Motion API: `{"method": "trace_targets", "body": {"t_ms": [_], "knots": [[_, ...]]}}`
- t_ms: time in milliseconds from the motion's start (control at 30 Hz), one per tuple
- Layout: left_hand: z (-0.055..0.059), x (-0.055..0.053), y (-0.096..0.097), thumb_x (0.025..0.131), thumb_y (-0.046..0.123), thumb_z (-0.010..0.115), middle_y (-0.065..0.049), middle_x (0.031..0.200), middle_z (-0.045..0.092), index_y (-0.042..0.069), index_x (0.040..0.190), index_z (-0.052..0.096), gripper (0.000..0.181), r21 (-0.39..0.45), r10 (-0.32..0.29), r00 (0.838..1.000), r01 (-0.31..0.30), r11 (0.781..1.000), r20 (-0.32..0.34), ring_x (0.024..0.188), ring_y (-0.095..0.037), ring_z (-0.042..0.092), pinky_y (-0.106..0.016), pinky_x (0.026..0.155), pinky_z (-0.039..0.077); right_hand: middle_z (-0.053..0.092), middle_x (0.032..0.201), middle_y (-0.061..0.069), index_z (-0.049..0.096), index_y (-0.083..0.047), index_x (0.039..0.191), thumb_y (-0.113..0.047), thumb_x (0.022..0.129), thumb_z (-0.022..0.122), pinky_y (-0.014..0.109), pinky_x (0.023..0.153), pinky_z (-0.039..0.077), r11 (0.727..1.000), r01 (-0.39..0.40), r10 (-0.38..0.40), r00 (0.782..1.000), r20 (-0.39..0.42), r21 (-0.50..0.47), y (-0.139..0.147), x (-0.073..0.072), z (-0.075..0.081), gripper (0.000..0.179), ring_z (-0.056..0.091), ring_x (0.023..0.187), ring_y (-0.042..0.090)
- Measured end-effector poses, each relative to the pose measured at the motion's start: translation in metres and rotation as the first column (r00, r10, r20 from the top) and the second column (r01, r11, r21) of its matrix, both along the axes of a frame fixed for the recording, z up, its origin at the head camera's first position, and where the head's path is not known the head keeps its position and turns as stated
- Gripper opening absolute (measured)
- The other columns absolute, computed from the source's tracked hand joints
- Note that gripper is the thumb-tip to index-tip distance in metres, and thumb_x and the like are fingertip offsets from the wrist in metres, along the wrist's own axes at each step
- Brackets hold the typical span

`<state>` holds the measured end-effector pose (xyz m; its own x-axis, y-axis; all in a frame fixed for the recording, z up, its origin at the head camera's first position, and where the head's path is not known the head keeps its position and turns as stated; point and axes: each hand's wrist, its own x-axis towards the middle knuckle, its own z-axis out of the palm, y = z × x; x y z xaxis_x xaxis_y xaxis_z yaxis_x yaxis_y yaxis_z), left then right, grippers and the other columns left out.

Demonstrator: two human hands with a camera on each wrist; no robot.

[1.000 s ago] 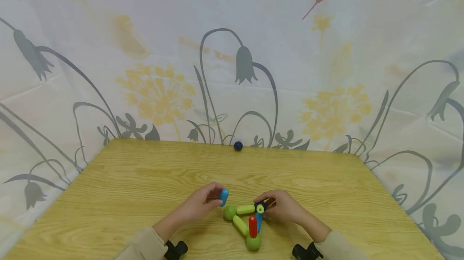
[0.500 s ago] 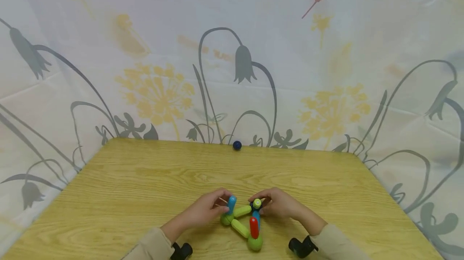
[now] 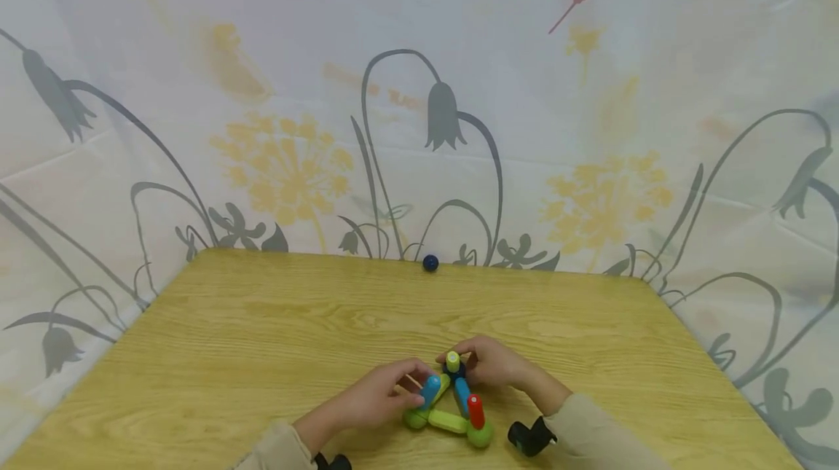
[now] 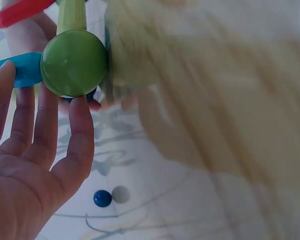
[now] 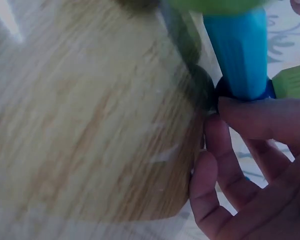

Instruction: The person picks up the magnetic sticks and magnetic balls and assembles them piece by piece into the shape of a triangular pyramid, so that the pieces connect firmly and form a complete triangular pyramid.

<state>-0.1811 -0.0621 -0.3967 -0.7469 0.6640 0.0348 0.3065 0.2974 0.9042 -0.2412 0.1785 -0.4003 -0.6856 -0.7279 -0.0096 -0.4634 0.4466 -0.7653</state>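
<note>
My left hand (image 3: 373,401) pinches a light blue stick (image 3: 430,391) that stands on a green ball (image 3: 416,419); the left wrist view shows the thumb on the stick and a fingertip at the ball. With curled fingers my right hand (image 3: 494,364) holds a dark blue ball (image 5: 223,90), out of which a yellow-green stick (image 3: 453,361) points up. A front green ball (image 3: 481,436) carries an upright red stick (image 3: 475,410). Two lime sticks, including the front one (image 3: 448,421), and a second blue stick (image 3: 462,393) join the three balls into a triangle.
A loose dark blue ball (image 3: 430,263) lies at the far edge of the wooden table (image 3: 295,310), by the flower-printed cloth (image 3: 314,91). Black wrist cameras, such as the right one (image 3: 531,438), sit near both sleeves.
The light blue stick in my left hand came down from beside the structure onto the left green ball. The triangle has turned, its front ball shifting right and its dark blue ball left.
</note>
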Motion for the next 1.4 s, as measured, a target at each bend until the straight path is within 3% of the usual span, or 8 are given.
{"method": "trace_targets", "body": {"t_ms": [100,300,500,633,833,967,1167,1400], "knots": [[0.0,0.001,0.001,0.092,0.008,0.058,-0.002,0.116,0.055,0.01,0.117,0.055,0.025,0.012,-0.01,1.0,0.01,1.0,0.026,0.098,-0.013,0.056,-0.024,0.079,0.047,0.066,0.106,0.013,0.067,0.003,0.108,0.017,0.075,0.058,0.02,0.056,0.039,1.0,0.004,-0.004,1.0,-0.002,-0.021,-0.003,-0.002,-0.003,0.038,0.044,0.06,0.005],[0.001,0.0,0.0,0.093,0.008,0.057,0.0,0.116,0.055,0.01,0.119,0.055,0.026,0.006,0.004,0.999,-0.004,1.0,0.053,0.098,-0.014,0.056,-0.025,0.079,0.047,0.062,0.109,0.013,0.064,0.003,0.113,0.018,0.076,0.056,0.023,0.064,0.044,0.997,-0.011,0.014,0.999,0.04,-0.074,-0.003,-0.006,-0.008,0.041,0.05,0.077,0.009],[-0.002,-0.002,-0.001,0.093,0.011,0.058,0.0,0.114,0.056,0.008,0.119,0.056,0.026,-0.012,0.002,1.0,-0.002,1.0,0.028,0.1,-0.016,0.056,-0.026,0.08,0.047,0.059,0.106,0.011,0.057,0.001,0.12,0.014,0.079,0.057,0.024,0.063,0.046,0.998,0.04,-0.037,0.997,0.074,-0.041,0.003,-0.017,-0.008,0.044,0.055,0.07,0.015],[-0.004,-0.003,-0.002,0.09,0.009,0.062,0.001,0.109,0.059,0.006,0.113,0.06,0.024,-0.036,-0.007,0.999,0.008,0.999,0.044,0.1,-0.017,0.057,-0.024,0.081,0.047,0.061,0.098,0.012,0.059,0.002,0.114,0.011,0.079,0.059,0.027,0.062,0.049,0.99,0.133,-0.134,0.991,-0.008,-0.039,0.007,-0.032,-0.011,0.036,0.058,0.073,0.019],[-0.008,-0.004,-0.003,0.085,0.007,0.068,0.006,0.101,0.06,0.009,0.107,0.063,0.023,-0.038,-0.001,0.996,0.004,0.999,0.088,0.093,-0.011,0.058,-0.024,0.079,0.047,0.06,0.098,0.012,0.062,0.001,0.109,0.002,0.083,0.064,0.029,0.06,0.049,0.965,0.257,-0.26,0.963,-0.07,-0.047,0.004,-0.058,-0.014,0.026,0.057,0.079,0.02],[-0.009,-0.003,-0.005,0.085,0.008,0.069,0.007,0.097,0.06,0.01,0.105,0.064,0.021,-0.032,-0.006,0.995,0.009,0.999,0.101,0.09,-0.008,0.057,-0.023,0.078,0.047,0.06,0.099,0.012,0.062,0.001,0.11,0.001,0.083,0.065,0.03,0.06,0.049,0.955,0.292,-0.295,0.951,-0.094,-0.053,-0.005,-0.073,-0.015,0.027,0.057,0.081,0.021],[-0.011,-0.002,-0.007,0.085,0.008,0.069,0.007,0.097,0.06,0.009,0.105,0.063,0.021,-0.022,-0.014,0.993,0.016,1.0,0.116,0.089,-0.007,0.057,-0.023,0.078,0.047,0.061,0.104,0.012,0.061,-0.001,0.115,0.001,0.084,0.065,0.035,0.073,0.049,0.949,0.31,-0.316,0.937,-0.148,-0.065,-0.021,-0.095,-0.014,0.032,0.057,0.09,0.026],[-0.009,-0.003,-0.005,0.085,0.008,0.068,0.006,0.098,0.06,0.008,0.106,0.063,0.022,-0.011,-0.015,0.99,0.017,1.0,0.143,0.089,-0.007,0.056,-0.022,0.078,0.047,0.055,0.121,0.016,0.055,0.001,0.124,0.0,0.084,0.066,0.041,0.081,0.049,0.949,0.3,-0.311,0.938,-0.151,-0.091,-0.031,-0.119,-0.01,0.041,0.052,0.104,0.034]]}}
